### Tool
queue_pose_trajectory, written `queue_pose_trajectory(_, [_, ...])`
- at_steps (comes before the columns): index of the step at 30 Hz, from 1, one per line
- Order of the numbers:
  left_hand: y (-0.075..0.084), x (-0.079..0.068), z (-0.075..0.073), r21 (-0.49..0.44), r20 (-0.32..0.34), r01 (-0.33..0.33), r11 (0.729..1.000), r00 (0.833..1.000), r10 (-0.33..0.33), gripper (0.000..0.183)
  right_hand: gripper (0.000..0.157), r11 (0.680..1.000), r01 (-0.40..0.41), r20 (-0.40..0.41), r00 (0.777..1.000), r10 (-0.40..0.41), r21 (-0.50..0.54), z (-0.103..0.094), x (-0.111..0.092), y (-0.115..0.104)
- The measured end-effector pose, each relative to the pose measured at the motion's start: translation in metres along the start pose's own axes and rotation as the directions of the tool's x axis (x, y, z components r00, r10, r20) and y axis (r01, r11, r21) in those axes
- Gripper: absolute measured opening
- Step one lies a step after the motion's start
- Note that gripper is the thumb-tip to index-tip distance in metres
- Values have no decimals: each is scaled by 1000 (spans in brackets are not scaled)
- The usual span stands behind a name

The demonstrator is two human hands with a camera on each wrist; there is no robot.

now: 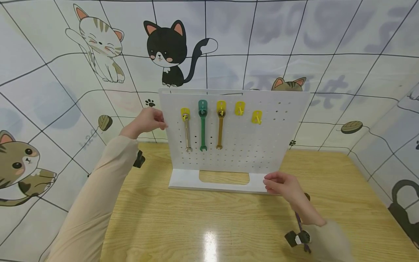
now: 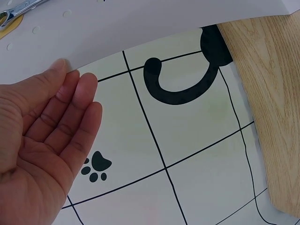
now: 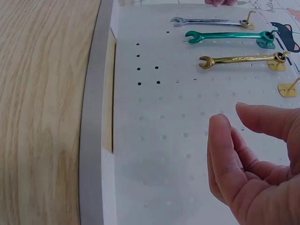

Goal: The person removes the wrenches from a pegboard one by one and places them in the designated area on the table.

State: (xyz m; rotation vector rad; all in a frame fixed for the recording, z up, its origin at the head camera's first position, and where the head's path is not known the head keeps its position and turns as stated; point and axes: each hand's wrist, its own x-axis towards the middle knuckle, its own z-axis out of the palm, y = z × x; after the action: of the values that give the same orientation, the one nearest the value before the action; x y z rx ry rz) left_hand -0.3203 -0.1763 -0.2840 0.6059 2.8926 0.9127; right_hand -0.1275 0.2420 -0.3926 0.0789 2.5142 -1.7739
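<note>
A white pegboard (image 1: 235, 145) stands upright on its base on the wooden table. Its left edge is pinched by my left hand (image 1: 146, 120), thumb and fingertips right at the rim in the left wrist view. My right hand (image 1: 285, 187) hovers by the lower right corner, fingers loosely curved and holding nothing; a gap shows between thumb and index finger in the right wrist view. Three wrenches hang from hooks on the board: a silver wrench (image 1: 187, 134), a green wrench (image 1: 203, 131) and a gold wrench (image 1: 220, 131). Two yellow hooks (image 1: 240, 108) to their right carry nothing.
The wooden table (image 1: 183, 218) extends in front of the board and to both sides. Behind it hangs a white backdrop (image 1: 229, 69) with printed cats and grid lines. An oblong cutout (image 1: 224, 177) opens in the board's base. Small dark devices are strapped at both wrists.
</note>
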Motion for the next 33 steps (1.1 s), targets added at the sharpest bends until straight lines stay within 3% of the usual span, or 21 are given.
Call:
queue_pose_trajectory(10, [0,0,0,-2,-3,-9,1000,1000,9,10,29,999,0,-16,1000,1,33,15,12,-14])
queue_pose_trajectory(18, [1,-1,0,1,-2,-5,1000,1000,5,9,30,992,83,-6,997,-83,97,30,21,-28])
queue_pose_trajectory(33, [-2,0,0,-4,-16,-28,1000,999,28,10,37,980,164,3,986,-166,114,63,52,-61])
